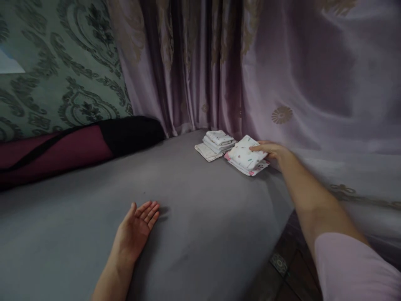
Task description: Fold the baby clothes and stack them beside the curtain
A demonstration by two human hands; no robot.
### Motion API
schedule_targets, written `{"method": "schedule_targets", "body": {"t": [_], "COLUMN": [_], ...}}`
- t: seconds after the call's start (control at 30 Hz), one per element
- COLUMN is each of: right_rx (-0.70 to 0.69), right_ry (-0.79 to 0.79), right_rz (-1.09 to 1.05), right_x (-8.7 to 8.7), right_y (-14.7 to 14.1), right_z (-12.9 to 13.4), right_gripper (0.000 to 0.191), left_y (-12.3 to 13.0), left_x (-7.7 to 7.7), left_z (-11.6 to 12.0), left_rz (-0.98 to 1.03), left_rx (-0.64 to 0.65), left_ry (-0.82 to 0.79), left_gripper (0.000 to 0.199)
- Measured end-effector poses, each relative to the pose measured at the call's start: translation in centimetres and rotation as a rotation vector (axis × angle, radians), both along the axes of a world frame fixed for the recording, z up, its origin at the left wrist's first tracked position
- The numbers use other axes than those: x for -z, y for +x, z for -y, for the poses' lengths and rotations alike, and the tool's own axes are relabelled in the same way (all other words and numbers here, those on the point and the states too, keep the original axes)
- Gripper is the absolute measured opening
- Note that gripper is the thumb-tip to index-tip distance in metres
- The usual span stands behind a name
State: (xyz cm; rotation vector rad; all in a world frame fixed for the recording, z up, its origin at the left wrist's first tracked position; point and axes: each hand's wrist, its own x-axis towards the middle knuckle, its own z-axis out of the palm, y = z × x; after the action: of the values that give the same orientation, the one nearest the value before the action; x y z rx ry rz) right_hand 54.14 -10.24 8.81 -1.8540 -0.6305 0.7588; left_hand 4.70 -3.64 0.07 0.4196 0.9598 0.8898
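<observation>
My right hand (272, 149) reaches to the far corner of the bed and pinches a folded white cloth (246, 151) with small coloured prints, thumb on top. This cloth is tilted over a small stack of folded cloths (239, 167) with pink edges; whether it touches them is unclear. Just left of these sits another stack of folded white printed cloths (218, 143). Nearer to me, my left hand (135, 232) is palm up over the grey sheet (194, 217), fingers stretched out and nothing in it.
A long maroon and black bag (94, 144) lies along the green patterned wall (62, 71) at the left. Shiny mauve curtains (300, 75) hang behind the cloths. Beyond the bed's right edge, dark patterned flooring (288, 267) shows.
</observation>
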Motion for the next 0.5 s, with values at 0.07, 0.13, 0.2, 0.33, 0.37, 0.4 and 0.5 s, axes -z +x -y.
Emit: {"method": "schedule_targets", "body": {"t": [0.07,0.13,0.2,0.33,0.37,0.4,0.5], "right_rx": [-0.004,0.029,0.011,-0.014,0.004,0.015,-0.049], "right_ry": [-0.096,-0.111,-0.143,-0.321,-0.364,-0.396,-0.402], "right_rz": [-0.013,0.093,0.276,0.815,0.926,1.006,1.074], "right_x": [0.5,1.1,1.8,2.9,3.1,3.3,3.8], "right_y": [0.7,1.3,1.8,2.1,1.9,1.4,-0.6], "right_z": [-0.3,-0.4,-0.5,-0.3,-0.4,-0.5,-1.5], "right_gripper": [0.015,0.014,0.013,0.029,0.032,0.033,0.038], "left_y": [0.0,0.0,0.0,0.0,-0.1,-0.1,-0.1], "left_x": [0.1,0.1,0.1,0.0,0.0,0.0,0.2], "left_z": [0.0,-0.1,-0.1,-0.1,-0.1,-0.1,-0.1], "left_rz": [0.002,-0.005,-0.011,-0.006,-0.005,-0.005,-0.004], "left_rx": [0.006,0.005,0.007,0.012,0.012,0.013,0.015], "left_ry": [0.003,0.004,0.005,0.003,0.002,0.001,0.004], "left_gripper": [0.034,0.035,0.035,0.034,0.033,0.033,0.033]}}
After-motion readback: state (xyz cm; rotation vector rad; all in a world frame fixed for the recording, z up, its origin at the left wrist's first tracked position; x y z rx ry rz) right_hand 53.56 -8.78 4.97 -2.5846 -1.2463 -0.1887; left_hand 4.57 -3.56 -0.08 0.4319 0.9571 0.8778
